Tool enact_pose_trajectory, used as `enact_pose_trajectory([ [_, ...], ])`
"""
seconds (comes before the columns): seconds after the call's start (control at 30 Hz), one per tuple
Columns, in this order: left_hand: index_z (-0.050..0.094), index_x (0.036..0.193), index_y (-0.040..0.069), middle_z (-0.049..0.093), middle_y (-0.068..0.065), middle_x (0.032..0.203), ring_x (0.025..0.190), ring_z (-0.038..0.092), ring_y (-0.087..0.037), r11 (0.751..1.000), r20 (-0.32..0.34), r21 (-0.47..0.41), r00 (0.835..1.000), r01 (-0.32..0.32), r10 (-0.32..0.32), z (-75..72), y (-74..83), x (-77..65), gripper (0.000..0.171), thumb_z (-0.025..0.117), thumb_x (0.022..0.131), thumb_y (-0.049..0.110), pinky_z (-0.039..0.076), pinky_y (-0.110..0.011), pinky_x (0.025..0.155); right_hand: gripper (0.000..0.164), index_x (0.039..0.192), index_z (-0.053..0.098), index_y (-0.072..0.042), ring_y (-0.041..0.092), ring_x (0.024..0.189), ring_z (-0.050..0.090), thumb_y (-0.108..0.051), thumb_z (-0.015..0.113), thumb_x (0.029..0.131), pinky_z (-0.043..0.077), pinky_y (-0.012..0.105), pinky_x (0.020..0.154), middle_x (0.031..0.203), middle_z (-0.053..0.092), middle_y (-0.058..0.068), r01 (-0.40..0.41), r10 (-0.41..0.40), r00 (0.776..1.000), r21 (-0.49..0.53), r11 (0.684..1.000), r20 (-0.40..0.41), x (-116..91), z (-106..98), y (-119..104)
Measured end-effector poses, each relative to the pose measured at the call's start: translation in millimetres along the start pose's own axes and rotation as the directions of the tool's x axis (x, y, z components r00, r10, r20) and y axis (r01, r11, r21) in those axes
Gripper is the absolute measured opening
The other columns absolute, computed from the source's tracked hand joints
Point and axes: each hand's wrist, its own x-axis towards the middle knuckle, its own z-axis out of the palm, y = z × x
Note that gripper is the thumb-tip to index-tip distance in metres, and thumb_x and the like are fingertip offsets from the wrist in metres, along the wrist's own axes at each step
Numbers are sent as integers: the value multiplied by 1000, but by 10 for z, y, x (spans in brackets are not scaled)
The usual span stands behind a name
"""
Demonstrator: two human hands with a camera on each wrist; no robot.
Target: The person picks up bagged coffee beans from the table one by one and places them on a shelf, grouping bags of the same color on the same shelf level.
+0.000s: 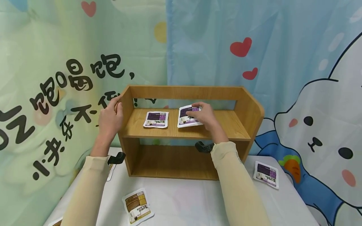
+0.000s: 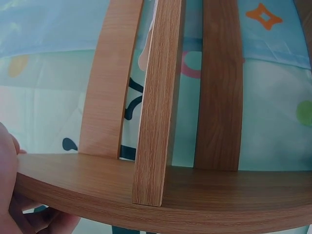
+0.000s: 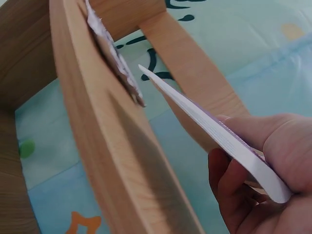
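Observation:
A small wooden two-tier shelf (image 1: 175,133) stands on the white table. My left hand (image 1: 111,116) grips the upper front edge of its left side panel; in the left wrist view the fingers (image 2: 61,225) curl under that panel (image 2: 87,187). With my right hand (image 1: 204,115) I pinch a flat purple-and-white packet (image 1: 185,121) between thumb and fingers, over the upper board. Seen from the right wrist, this packet (image 3: 209,129) is tilted, its near edge raised off the board (image 3: 122,146). Another purple-and-white packet (image 1: 156,120) lies on the upper board to the left.
A brown-and-white packet (image 1: 138,206) lies on the table in front of the shelf. To the right is a purple-and-white packet (image 1: 266,174). Parts of other packets show at the left, by my left sleeve (image 1: 89,185). Printed curtains (image 1: 203,47) hang behind.

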Motion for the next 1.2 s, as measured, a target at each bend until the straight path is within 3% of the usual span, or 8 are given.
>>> enact_pose_trajectory([
  [0.33,56,137,17,64,-18,81,58,49,-31,1000,9,13,1000,23,-23,-3,-9,-13,40,39,104,31,35,-39,51,54,133,55,-5,27,100,55,-18,77,85,48,35,84,125,52,19,6,-9,1000,-126,992,-17,60,104,79],
  [0.63,56,137,16,53,-13,63,52,43,-28,1000,-9,6,1000,3,-3,-18,1,-5,39,40,104,28,33,-37,48,58,132,55,-3,29,111,47,-24,78,83,42,41,96,130,50,19,-49,39,998,-216,975,-49,97,136,72],
  [0.93,57,136,15,61,-18,72,53,45,-30,1000,-8,10,1000,-5,5,2,-4,1,38,41,104,28,35,-40,49,59,131,58,-6,31,115,48,-32,78,82,39,44,98,132,52,18,-18,5,999,-331,943,-40,128,110,116],
  [1.2,55,137,13,67,-22,112,70,58,-37,1000,12,-4,1000,9,-9,-2,-20,6,39,39,104,28,45,-49,59,56,128,61,-7,33,118,48,-35,78,82,40,45,98,133,53,16,2,-11,1000,-405,914,-19,151,100,105],
])
